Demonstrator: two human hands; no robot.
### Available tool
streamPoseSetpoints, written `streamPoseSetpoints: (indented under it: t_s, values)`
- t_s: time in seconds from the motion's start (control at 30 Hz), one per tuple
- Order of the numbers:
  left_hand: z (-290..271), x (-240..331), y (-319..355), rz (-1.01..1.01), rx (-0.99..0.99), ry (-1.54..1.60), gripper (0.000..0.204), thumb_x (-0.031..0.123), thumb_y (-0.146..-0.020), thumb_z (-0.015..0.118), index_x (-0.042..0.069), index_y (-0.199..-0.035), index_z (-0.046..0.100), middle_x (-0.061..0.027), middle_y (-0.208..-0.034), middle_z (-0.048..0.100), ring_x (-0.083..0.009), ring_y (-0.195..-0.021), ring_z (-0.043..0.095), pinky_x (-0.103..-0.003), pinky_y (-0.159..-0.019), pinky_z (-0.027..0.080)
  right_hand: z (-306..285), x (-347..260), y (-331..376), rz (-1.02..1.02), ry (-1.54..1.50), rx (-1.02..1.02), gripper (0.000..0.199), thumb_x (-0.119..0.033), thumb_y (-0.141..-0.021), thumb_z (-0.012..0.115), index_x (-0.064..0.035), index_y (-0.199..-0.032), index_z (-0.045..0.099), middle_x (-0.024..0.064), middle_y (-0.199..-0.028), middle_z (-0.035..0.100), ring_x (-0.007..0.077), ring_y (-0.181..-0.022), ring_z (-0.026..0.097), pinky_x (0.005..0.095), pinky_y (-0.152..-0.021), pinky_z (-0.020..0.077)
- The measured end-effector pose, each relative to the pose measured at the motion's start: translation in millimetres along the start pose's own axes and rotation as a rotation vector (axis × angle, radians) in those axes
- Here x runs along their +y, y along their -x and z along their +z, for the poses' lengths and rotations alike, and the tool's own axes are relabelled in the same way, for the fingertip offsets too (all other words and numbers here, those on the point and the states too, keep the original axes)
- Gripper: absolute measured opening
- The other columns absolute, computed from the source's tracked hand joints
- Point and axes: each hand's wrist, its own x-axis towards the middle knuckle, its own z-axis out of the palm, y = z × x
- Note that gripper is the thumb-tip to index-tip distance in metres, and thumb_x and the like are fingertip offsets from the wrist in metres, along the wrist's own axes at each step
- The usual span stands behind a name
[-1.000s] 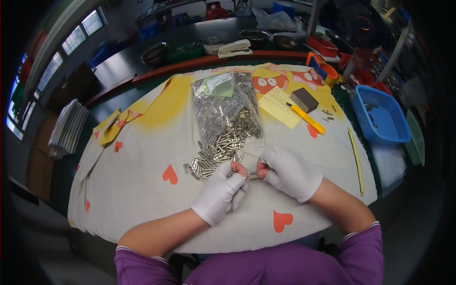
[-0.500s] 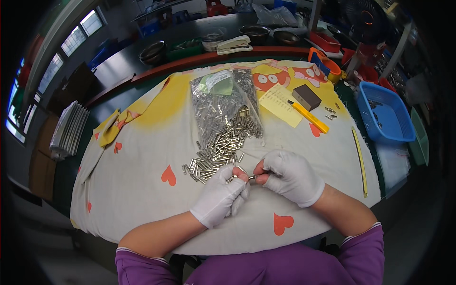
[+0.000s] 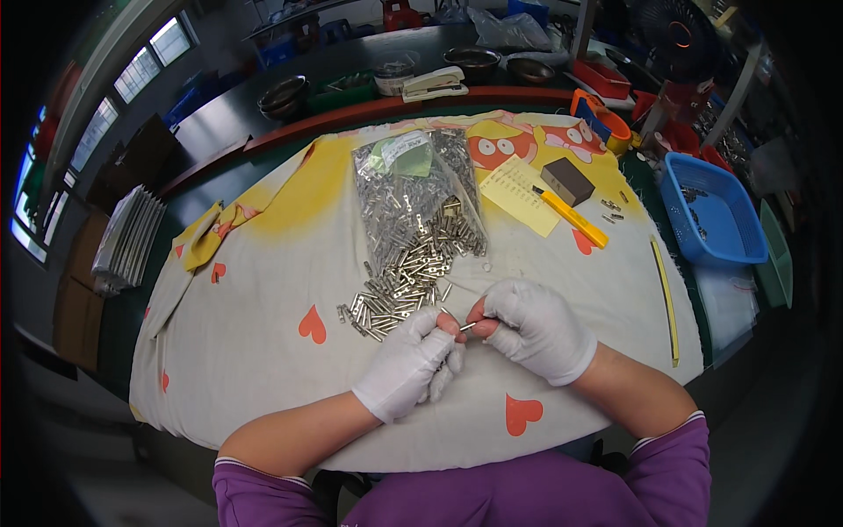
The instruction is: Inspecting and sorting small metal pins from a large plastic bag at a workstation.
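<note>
Between both hands is a small silvery metal pin-like part [image 3: 468,327], pinched at its two ends. My left hand [image 3: 411,364], in a white glove with bare fingertips, is closed on its left end. My right hand [image 3: 537,332], gloved the same way, grips the right end between thumb and forefinger. Just beyond the left hand lies a loose pile of similar metal parts [image 3: 399,294], spilling from the mouth of a clear plastic bag [image 3: 386,198] full of them. Exact details of the held part are too small to make out.
A yellow utility knife [image 3: 575,220], a yellow note [image 3: 520,195] and a dark block [image 3: 567,181] lie right of the bag. A blue basket [image 3: 716,237] stands at the right edge. Along the cloth's right side runs a yellow strip [image 3: 665,299]. A stapler [image 3: 435,83] sits at the back.
The small metal part has tilted slightly between my fingertips, its right end now higher. Both hands have barely shifted; the pile and bag look the same.
</note>
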Motion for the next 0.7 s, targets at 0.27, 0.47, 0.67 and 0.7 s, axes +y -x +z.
streamPoseSetpoints:
  t_s: [0.27,0.47,0.67,0.7]
  values:
    - [-2,2,-1,-0.010,-0.017,-0.002,0.027,0.033,-0.094,0.042,0.008,-0.086,0.047,-0.0029,-0.060,0.050,-0.0085,-0.039,0.038,-0.021,-0.036,0.029,0,1,-2,-0.023,-0.009,-0.012,0.013,-0.008,-0.073,0.065,-0.0044,-0.083,0.058,0.0111,-0.073,0.057,0.0295,-0.070,0.056,0.0359,-0.062,0.0459]
    - [-3,4,-1,-0.066,-0.075,0.056,0.021,0.028,-0.092,0.046,0.007,-0.088,0.049,-0.0050,-0.062,0.052,-0.0093,-0.038,0.038,-0.022,-0.034,0.028,3,-3,-7,-0.042,-0.010,0.024,0.020,-0.003,-0.074,0.058,-0.0035,-0.094,0.059,0.0114,-0.078,0.058,0.0286,-0.070,0.057,0.0358,-0.061,0.0462]
    - [-5,1,-2,-0.073,-0.110,0.061,0.018,0.025,-0.091,0.048,0.007,-0.088,0.050,-0.0052,-0.063,0.052,-0.0087,-0.038,0.038,-0.020,-0.034,0.028,9,7,-23,-0.046,0.334,-0.036,0.027,-0.002,-0.069,0.054,-0.0035,-0.096,0.060,0.0109,-0.085,0.056,0.0297,-0.072,0.057,0.0390,-0.061,0.0460]
    - [-6,0,-2,-0.052,-0.114,0.134,0.018,0.024,-0.091,0.048,0.007,-0.087,0.050,-0.0051,-0.062,0.051,-0.0085,-0.037,0.037,-0.020,-0.034,0.028,10,8,-23,-0.089,0.354,-0.018,0.023,-0.003,-0.069,0.054,-0.0035,-0.092,0.060,0.0106,-0.083,0.055,0.0306,-0.072,0.056,0.0399,-0.061,0.0455]
